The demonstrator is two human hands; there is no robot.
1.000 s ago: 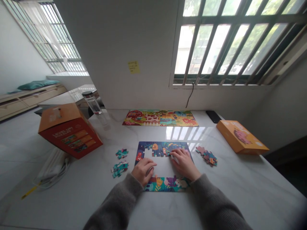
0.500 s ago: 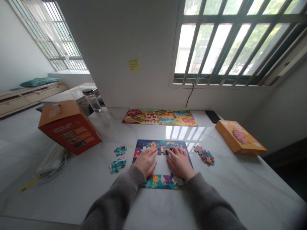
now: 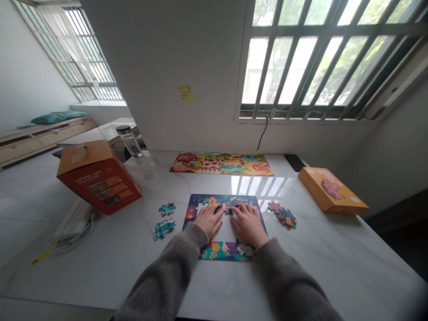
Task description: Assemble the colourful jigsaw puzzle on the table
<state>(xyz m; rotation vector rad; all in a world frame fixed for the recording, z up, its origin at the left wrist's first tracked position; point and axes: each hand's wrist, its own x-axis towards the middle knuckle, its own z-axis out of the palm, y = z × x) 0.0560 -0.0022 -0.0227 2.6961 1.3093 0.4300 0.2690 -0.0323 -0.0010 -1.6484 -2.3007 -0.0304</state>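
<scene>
A partly assembled jigsaw puzzle (image 3: 227, 251) in dark blue and teal lies on the white table, with a bare white gap in its middle. My left hand (image 3: 209, 219) rests over its left half, fingers lying on the upper pieces and thumb apart. Over the right half, my right hand (image 3: 248, 223) has its fingertips on the small pieces at the upper middle, thumb apart from the index finger. Both hands cover part of the picture. To the left lie loose puzzle pieces (image 3: 163, 229) in teal; to the right is another group of puzzle pieces (image 3: 283, 216).
Behind the puzzle lie joined farm and animal pictures (image 3: 210, 163). A red-orange box (image 3: 103, 185) and a glass bottle (image 3: 131, 143) stand left, near a white cable (image 3: 78, 238). An orange box (image 3: 331, 191) and a black phone (image 3: 294, 162) are at right.
My left hand has shifted slightly right, closer to my right hand, and its fingers have moved across the upper pieces. My right hand stays at nearly the same place on the puzzle.
</scene>
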